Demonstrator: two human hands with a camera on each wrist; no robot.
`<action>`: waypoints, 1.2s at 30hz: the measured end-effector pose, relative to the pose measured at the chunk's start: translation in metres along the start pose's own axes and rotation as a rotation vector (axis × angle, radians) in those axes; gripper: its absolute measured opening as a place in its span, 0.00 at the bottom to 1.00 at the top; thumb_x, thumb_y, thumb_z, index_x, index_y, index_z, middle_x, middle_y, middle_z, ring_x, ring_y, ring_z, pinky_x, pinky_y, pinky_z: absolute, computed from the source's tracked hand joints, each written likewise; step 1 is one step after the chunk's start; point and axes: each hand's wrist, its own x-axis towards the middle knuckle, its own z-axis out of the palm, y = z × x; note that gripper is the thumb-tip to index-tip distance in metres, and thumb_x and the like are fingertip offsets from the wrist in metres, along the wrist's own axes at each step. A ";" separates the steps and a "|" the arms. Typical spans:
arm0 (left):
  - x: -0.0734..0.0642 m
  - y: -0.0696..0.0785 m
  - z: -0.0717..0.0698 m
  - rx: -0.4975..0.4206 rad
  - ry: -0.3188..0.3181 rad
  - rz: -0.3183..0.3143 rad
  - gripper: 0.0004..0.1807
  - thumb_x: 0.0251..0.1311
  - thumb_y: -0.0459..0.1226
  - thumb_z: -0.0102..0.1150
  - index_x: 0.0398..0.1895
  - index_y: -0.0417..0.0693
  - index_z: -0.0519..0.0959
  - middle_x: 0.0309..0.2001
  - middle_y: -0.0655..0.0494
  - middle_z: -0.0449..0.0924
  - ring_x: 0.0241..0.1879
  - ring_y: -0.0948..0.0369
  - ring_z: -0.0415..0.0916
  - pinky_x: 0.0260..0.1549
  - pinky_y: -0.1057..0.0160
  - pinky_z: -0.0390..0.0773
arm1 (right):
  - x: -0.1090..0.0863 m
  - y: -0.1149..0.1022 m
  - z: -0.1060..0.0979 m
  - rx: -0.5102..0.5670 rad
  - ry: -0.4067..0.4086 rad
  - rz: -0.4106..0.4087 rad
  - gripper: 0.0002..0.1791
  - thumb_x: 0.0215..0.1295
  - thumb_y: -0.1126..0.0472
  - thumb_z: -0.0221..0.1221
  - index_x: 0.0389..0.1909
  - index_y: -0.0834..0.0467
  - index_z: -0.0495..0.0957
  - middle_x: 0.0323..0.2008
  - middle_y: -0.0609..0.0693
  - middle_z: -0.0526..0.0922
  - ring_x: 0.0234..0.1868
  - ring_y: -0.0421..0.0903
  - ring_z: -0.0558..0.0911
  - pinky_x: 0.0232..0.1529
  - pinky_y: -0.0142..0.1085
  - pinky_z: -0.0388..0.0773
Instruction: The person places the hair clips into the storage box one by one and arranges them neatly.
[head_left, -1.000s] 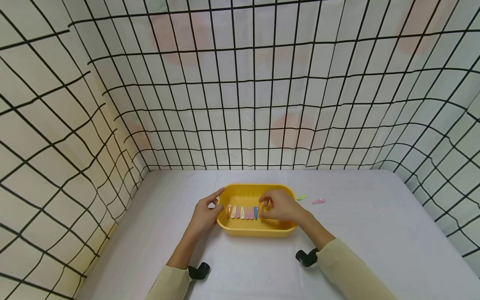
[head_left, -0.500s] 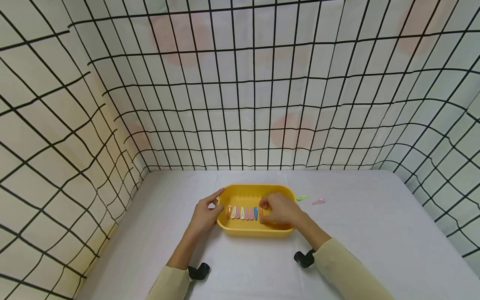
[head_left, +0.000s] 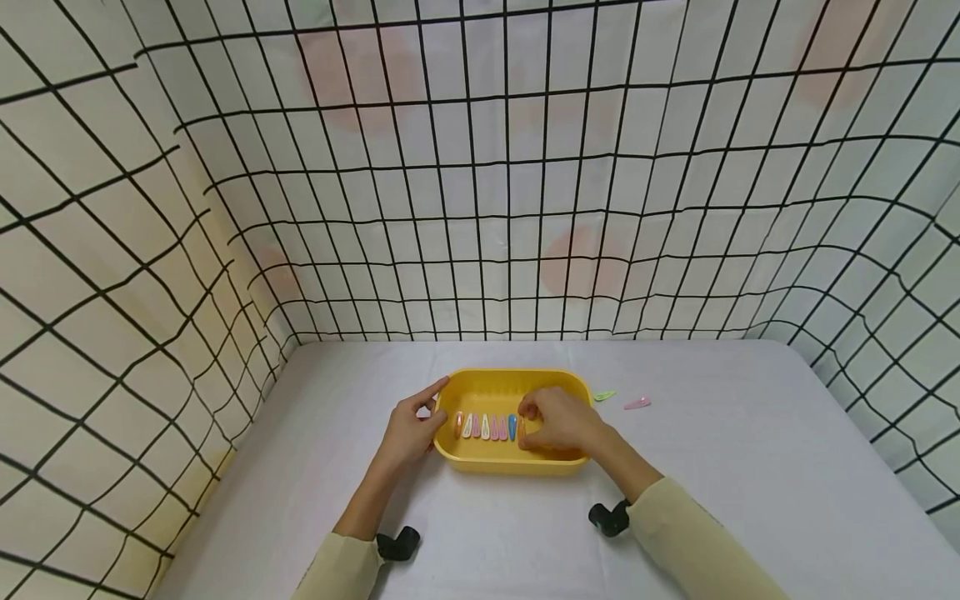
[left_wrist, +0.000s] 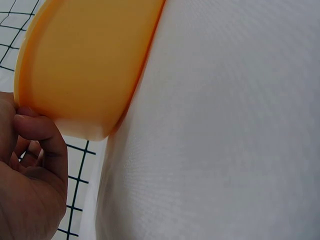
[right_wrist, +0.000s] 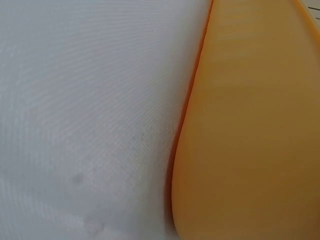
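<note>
A yellow tray (head_left: 510, 466) stands on the table, with several snap hair clips lined up side by side across its floor. From the left end the row starts with an orange hair clip (head_left: 459, 425) and runs through white and pink ones to a blue hair clip (head_left: 512, 427). My left hand (head_left: 411, 429) grips the tray's left end, thumb at the rim; the left wrist view has this hand (left_wrist: 35, 165) against the tray wall. Inside the tray, my right hand (head_left: 562, 418) pinches another orange hair clip (head_left: 522, 429) just right of the blue one, partly hidden by the fingers.
On the white tablecloth (head_left: 750, 467) right of the tray lie a green hair clip (head_left: 604, 396) and a pink hair clip (head_left: 637, 402). A black grid net (head_left: 510, 217) over white cloth encloses the back and sides. Black wrist cameras sit at both sleeves.
My right hand has shifted slightly, its forearm moving a little left and up, then holding still at the orange clip. The left hand stays on the tray.
</note>
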 end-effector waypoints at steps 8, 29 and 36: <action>0.000 -0.001 0.002 -0.004 -0.005 0.009 0.33 0.61 0.32 0.59 0.70 0.64 0.76 0.37 0.53 0.69 0.12 0.64 0.62 0.12 0.71 0.68 | -0.008 -0.002 -0.012 0.108 0.017 -0.041 0.27 0.50 0.53 0.78 0.51 0.57 0.84 0.39 0.47 0.82 0.41 0.45 0.76 0.47 0.38 0.77; 0.001 0.000 0.000 0.015 0.008 0.004 0.32 0.61 0.32 0.59 0.70 0.65 0.77 0.36 0.53 0.70 0.12 0.63 0.62 0.12 0.71 0.68 | -0.045 0.044 -0.065 0.206 0.260 -0.055 0.26 0.57 0.49 0.75 0.52 0.58 0.84 0.36 0.51 0.78 0.40 0.48 0.73 0.35 0.31 0.70; 0.000 0.001 0.002 0.026 0.012 -0.005 0.32 0.61 0.33 0.59 0.69 0.66 0.77 0.36 0.54 0.70 0.13 0.63 0.63 0.12 0.71 0.68 | -0.061 0.072 -0.072 0.175 0.313 -0.027 0.23 0.60 0.46 0.72 0.51 0.55 0.84 0.36 0.48 0.77 0.38 0.46 0.72 0.33 0.31 0.68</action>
